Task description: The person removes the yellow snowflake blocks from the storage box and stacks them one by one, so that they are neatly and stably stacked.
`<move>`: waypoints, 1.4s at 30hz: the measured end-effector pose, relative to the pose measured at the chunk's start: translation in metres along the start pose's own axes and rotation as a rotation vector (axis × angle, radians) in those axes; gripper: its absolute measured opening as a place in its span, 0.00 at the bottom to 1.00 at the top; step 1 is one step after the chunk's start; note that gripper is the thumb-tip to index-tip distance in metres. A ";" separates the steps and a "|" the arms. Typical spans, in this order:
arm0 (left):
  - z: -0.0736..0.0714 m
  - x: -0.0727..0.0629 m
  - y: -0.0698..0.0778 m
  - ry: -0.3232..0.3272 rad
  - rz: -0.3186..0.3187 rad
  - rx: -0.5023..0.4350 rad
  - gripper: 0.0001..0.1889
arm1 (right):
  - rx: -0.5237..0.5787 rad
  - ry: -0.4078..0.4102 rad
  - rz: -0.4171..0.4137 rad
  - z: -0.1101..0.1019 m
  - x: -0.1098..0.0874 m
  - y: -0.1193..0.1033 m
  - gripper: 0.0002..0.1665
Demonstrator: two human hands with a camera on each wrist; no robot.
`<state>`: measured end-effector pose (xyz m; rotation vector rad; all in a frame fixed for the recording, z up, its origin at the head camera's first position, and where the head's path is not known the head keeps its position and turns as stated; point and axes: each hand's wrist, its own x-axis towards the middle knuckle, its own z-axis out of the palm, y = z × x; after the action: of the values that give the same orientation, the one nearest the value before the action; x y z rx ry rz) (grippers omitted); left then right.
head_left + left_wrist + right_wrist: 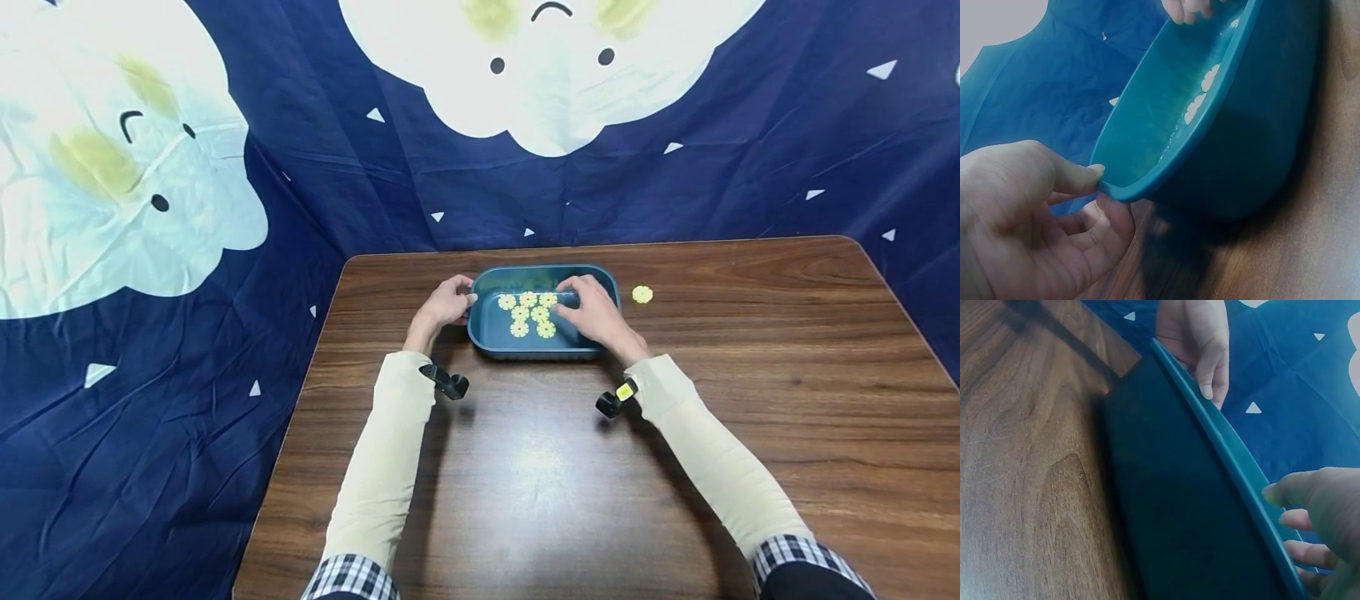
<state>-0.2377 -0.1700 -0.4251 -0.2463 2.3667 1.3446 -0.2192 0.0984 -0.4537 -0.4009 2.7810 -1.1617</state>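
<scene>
A teal rectangular tray [545,353] with rounded corners stands toward the back of the table. Several yellow flower-shaped pieces [520,313] lie on its floor, three in the rear row and pairs in front. At the tray's left end, my left hand [447,302] pinches the rim between thumb and fingers, as the left wrist view shows at the tray rim [1129,192]. My right hand [597,315] reaches over the right side into the tray. Its thumb and fingers are bent but apart, with fingertips right beside the rear-right flower piece [548,298].
Another yellow flower piece [642,294] lies on the wooden table [750,350], just right of the tray. Dark blue cloth [615,192] with white cloud shapes hangs behind the table and on the left. Both wrists wear small black cameras [454,386].
</scene>
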 end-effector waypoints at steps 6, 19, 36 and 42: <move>0.000 0.000 0.000 -0.002 -0.002 -0.004 0.15 | -0.067 -0.089 0.022 0.005 0.003 0.001 0.25; -0.001 0.001 -0.002 -0.001 0.003 0.008 0.15 | -0.281 -0.229 0.026 0.011 0.006 -0.003 0.19; -0.001 0.002 -0.002 0.001 0.012 -0.002 0.15 | -0.404 -0.248 0.042 0.020 0.007 -0.013 0.19; 0.000 0.002 -0.002 0.000 0.013 -0.008 0.15 | -0.414 -0.226 0.035 0.021 0.009 -0.012 0.20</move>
<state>-0.2387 -0.1706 -0.4274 -0.2341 2.3677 1.3600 -0.2209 0.0736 -0.4593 -0.4794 2.7960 -0.4885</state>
